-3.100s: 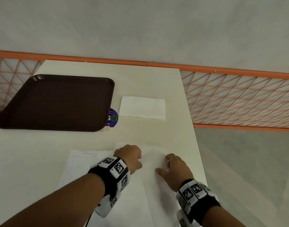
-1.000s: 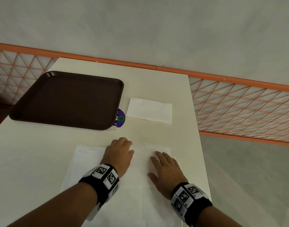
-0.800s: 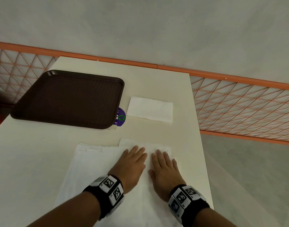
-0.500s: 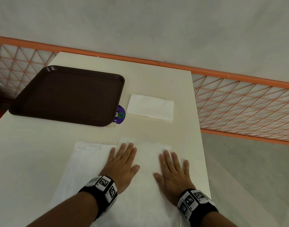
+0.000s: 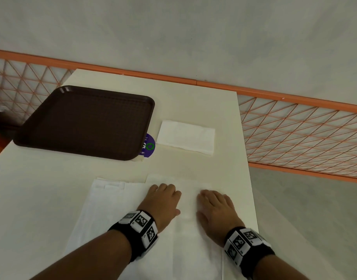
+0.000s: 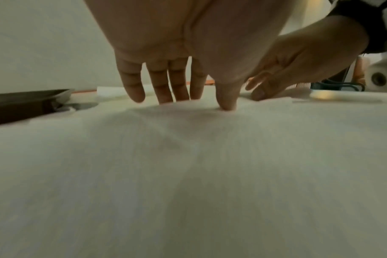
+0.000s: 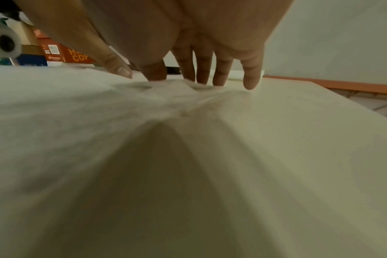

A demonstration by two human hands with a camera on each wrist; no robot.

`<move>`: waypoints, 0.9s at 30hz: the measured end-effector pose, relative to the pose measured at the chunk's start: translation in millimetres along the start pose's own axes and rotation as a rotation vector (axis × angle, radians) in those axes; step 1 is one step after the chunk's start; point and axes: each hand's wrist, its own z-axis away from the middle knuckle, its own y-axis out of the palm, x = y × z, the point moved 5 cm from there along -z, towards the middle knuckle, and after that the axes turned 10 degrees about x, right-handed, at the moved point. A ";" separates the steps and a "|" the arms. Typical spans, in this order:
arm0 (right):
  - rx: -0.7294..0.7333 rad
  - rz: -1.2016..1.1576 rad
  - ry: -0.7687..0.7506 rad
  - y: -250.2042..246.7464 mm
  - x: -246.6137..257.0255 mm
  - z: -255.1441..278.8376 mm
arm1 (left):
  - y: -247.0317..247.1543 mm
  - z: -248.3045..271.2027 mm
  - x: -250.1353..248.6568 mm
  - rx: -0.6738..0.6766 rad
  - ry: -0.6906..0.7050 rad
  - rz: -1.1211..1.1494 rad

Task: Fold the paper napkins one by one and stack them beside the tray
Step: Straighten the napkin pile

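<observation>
Both hands, left and right, press the top napkin

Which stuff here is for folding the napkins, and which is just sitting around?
For the job:
- top napkin, both hands on it
- napkin pile
- folded napkin
- brown tray

Just sitting:
- purple sticker
- orange mesh fence

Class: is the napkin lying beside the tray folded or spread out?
Folded. The napkin beside the tray is a small neat rectangle, narrower than the sheets under the hands.
</observation>
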 end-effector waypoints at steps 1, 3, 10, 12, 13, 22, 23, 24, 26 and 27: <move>0.012 0.003 0.011 -4.8 1.5 -2.4 | -4.2 -3.7 -0.3 0.013 -0.012 0.012; 0.080 0.045 0.013 -14.2 5.7 -11.2 | -13.8 -11.4 -0.5 0.087 -0.060 0.041; 0.355 0.048 0.159 -38.8 2.9 -44.9 | -23.6 -32.8 0.6 0.350 -0.192 0.089; 0.392 0.058 0.180 -39.6 2.6 -49.1 | -23.0 -34.5 1.2 0.376 -0.198 0.107; 0.388 0.056 0.181 -40.6 2.0 -48.9 | -23.0 -33.5 3.1 0.371 -0.187 0.129; 0.243 -0.735 0.218 -42.5 -51.2 -19.3 | -15.1 4.9 76.8 0.281 -0.280 0.853; 0.206 -0.931 0.266 -38.4 -55.6 -17.4 | -13.9 5.8 81.9 0.234 -0.286 0.987; 0.169 -1.112 0.312 -34.9 -57.7 -16.9 | -13.5 6.0 85.3 0.184 -0.295 1.127; 0.074 -1.342 0.394 -28.6 -61.8 -21.7 | -12.3 4.2 88.8 0.093 -0.309 1.431; 0.024 -1.409 0.418 -27.6 -62.5 -26.1 | -12.8 1.6 90.4 0.044 -0.314 1.534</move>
